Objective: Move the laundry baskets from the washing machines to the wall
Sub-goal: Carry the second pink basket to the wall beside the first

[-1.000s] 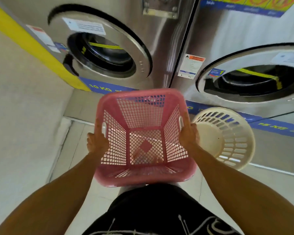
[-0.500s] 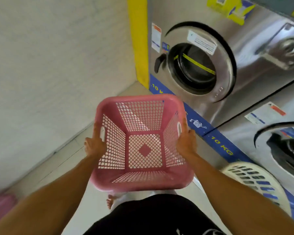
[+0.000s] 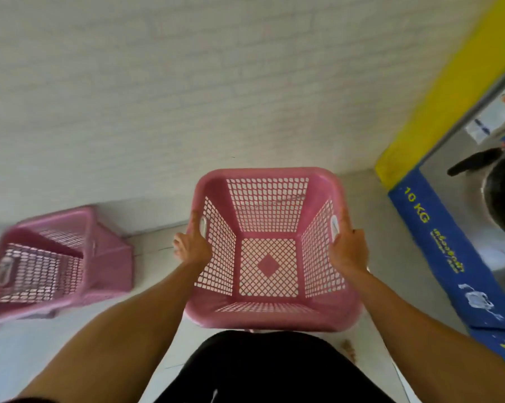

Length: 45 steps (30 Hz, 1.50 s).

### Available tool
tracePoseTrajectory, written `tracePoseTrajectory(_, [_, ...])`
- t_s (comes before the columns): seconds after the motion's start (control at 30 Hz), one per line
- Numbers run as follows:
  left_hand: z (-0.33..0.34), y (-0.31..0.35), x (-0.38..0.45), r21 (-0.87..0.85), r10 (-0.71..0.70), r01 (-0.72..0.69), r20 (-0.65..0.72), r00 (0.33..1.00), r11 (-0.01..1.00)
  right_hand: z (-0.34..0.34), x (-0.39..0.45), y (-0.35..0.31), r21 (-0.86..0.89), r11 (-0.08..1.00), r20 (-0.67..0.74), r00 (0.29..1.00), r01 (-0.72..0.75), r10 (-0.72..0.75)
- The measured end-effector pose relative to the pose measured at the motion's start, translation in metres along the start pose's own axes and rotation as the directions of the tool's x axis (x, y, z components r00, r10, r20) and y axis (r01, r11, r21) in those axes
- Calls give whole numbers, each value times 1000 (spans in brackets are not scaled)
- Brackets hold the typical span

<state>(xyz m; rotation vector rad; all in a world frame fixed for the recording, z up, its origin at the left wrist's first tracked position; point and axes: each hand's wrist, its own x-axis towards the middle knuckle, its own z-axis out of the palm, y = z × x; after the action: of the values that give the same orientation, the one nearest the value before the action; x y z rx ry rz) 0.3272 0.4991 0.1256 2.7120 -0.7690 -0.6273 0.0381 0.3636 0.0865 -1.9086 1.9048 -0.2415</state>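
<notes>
I hold an empty pink square laundry basket (image 3: 270, 318) in front of my waist, above the floor. My left hand (image 3: 191, 247) grips its left side by the handle slot. On the opposite side, my right hand (image 3: 347, 247) grips by the other slot. The white wall (image 3: 187, 82) is straight ahead. A second pink basket (image 3: 53, 257) sits on the floor against that wall at the left, blurred. The washing machine (image 3: 501, 199) shows at the right edge.
A yellow strip (image 3: 437, 112) and a blue "10 KG" base band (image 3: 443, 248) border the washing machine on the right. Pale tiled floor (image 3: 158, 228) lies between the wall and the held basket. My dark shorts fill the bottom centre.
I have turned left with the basket: the washing machines slid to the right edge, the cream round basket left view, and the wall with another pink basket came into view.
</notes>
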Motion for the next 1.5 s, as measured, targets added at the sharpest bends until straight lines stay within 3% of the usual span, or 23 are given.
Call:
tracePoseTrajectory(0.4, [-61,-153,65,-118,-352,337,-147,924,934,94,1,-180,50,947,200,925,318,-322])
tracePoseTrajectory(0.67, [-80,-209,132,-175,-451,425,-150,880,888,165,22,-269,47,934,272,895,355,-354])
tracePoseTrajectory(0.9, [-98,-237,194,-116,-430,422,-53,901,899,200,39,-313,90,937,405,847,338,-344])
tracePoseTrajectory(1.03, [-94,-252,225,-226,-533,509,-54,844,830,224,37,-324,56,939,460,825,341,-327])
tracePoseTrajectory(1.2, [-82,-285,252,-196,-658,640,-38,752,743,259,37,-337,-11,930,543,783,368,-303])
tracePoseTrajectory(1.37, [-65,-338,285,-164,-652,652,60,756,740,293,33,-347,-5,891,605,711,454,-359])
tracePoseTrajectory(1.5, [-46,-368,318,-190,-667,666,71,742,721,325,34,-349,-26,893,599,722,449,-346])
